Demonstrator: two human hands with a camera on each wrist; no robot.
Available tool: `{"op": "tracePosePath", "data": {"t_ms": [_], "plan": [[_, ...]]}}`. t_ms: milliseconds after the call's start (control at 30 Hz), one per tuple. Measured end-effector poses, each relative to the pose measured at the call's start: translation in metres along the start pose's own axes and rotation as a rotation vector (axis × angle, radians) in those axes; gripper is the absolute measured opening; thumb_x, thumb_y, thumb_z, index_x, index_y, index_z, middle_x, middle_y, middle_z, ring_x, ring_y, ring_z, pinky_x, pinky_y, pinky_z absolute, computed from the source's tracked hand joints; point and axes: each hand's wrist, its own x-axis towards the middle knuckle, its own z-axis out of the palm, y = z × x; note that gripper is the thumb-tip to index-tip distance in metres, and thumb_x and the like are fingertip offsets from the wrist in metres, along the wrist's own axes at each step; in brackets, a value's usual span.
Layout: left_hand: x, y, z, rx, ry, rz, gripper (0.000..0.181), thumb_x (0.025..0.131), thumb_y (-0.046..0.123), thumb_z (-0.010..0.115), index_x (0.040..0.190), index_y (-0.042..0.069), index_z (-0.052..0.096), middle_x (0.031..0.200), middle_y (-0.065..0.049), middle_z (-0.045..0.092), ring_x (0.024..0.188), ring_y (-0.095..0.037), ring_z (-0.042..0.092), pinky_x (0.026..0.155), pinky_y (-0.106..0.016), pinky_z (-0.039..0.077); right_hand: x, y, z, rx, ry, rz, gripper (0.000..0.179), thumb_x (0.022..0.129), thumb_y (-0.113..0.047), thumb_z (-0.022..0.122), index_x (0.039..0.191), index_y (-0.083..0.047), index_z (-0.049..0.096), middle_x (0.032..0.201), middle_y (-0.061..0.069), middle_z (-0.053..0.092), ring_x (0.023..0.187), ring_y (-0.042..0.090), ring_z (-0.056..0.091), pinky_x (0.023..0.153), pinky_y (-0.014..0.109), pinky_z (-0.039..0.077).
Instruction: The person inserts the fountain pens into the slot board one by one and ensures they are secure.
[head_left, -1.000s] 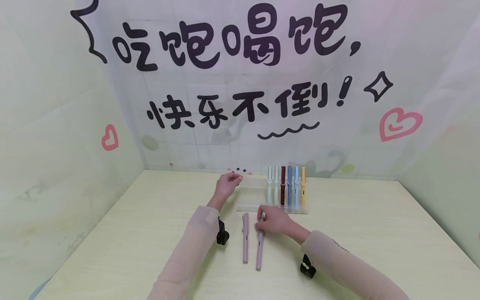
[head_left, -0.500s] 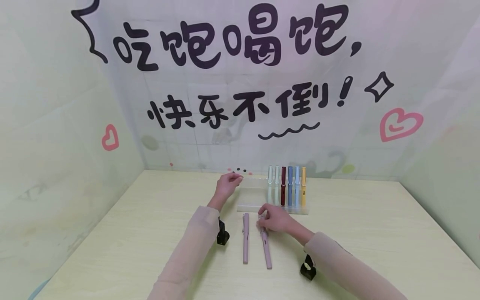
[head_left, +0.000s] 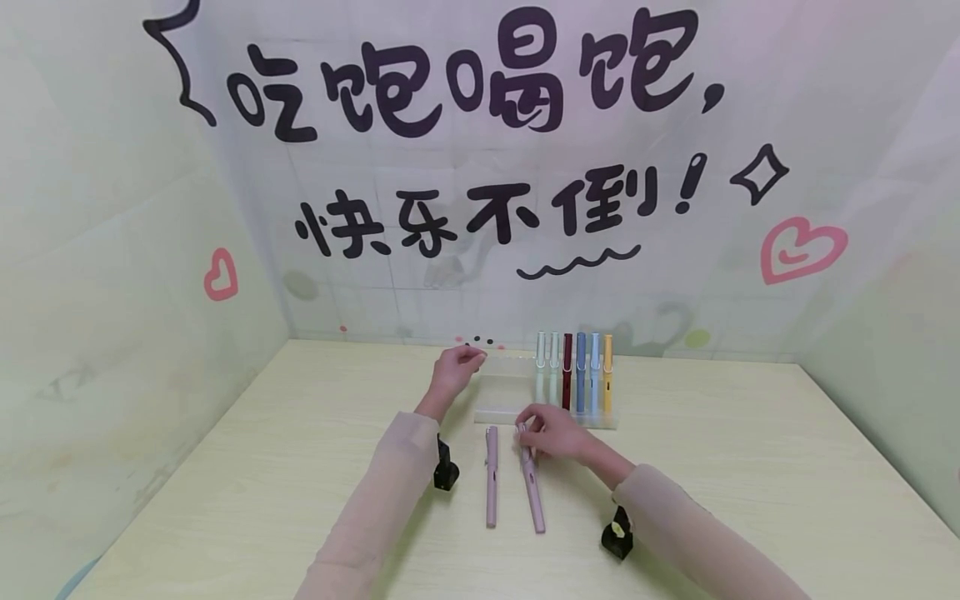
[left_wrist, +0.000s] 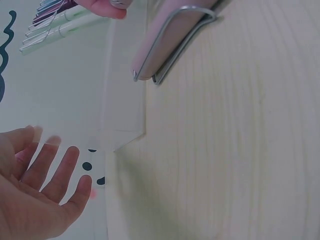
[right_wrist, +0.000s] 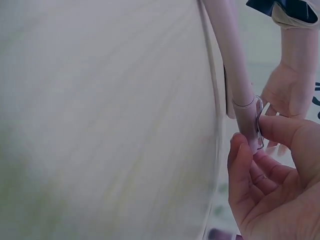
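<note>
A clear pen stand (head_left: 504,392) stands toward the back of the table, with several pens upright in its right part. My left hand (head_left: 454,368) pinches the stand's upper left corner, thumb and fingers on either side of the clear panel in the left wrist view. My right hand (head_left: 557,433) pinches a mauve pen (head_left: 535,500) by its capped end, in front of the stand. Its wire clip (right_wrist: 259,120) lies against the thumb in the right wrist view. A second mauve pen (head_left: 491,483) lies to the left, its clip end toward the stand.
Pale green, dark red (head_left: 567,371), blue, light blue and yellow (head_left: 607,375) pens fill the stand's right side. Behind is a printed backdrop (head_left: 375,308) with large black characters. Black wrist cameras hang under both sleeves.
The lower end of the pen in my right hand has swung to the right, and the pen has shifted slightly toward the stand. My left hand has stayed at the stand's corner.
</note>
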Motion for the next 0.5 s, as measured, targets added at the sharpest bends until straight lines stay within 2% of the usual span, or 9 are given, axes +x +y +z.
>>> {"op": "tracePosePath", "data": {"t_ms": [167,500], "plan": [[0.0,0.0,0.0,0.01,0.002,0.008,0.021,0.087,0.019,0.056,0.1,0.003,0.063,0.095,-0.009,0.063,0.085,-0.022,0.059,0.073,-0.032,0.047,0.001,-0.001,-0.004,0.042,0.02,0.005,0.022,0.083,-0.01,0.059,0.103,-0.002,0.055,0.073,0.005,0.055,0.056,0.018,0.054,0.051,0.031,0.048],[0.0,0.001,0.0,0.023,-0.001,0.007,0.022,0.087,0.02,0.056,0.1,0.003,0.063,0.095,-0.01,0.063,0.085,-0.021,0.059,0.072,-0.031,0.047,0.004,-0.004,-0.015,0.098,0.08,-0.057,0.025,0.084,-0.007,0.057,0.107,0.001,0.054,0.074,0.006,0.057,0.062,0.028,0.056,0.051,0.035,0.048]]}}
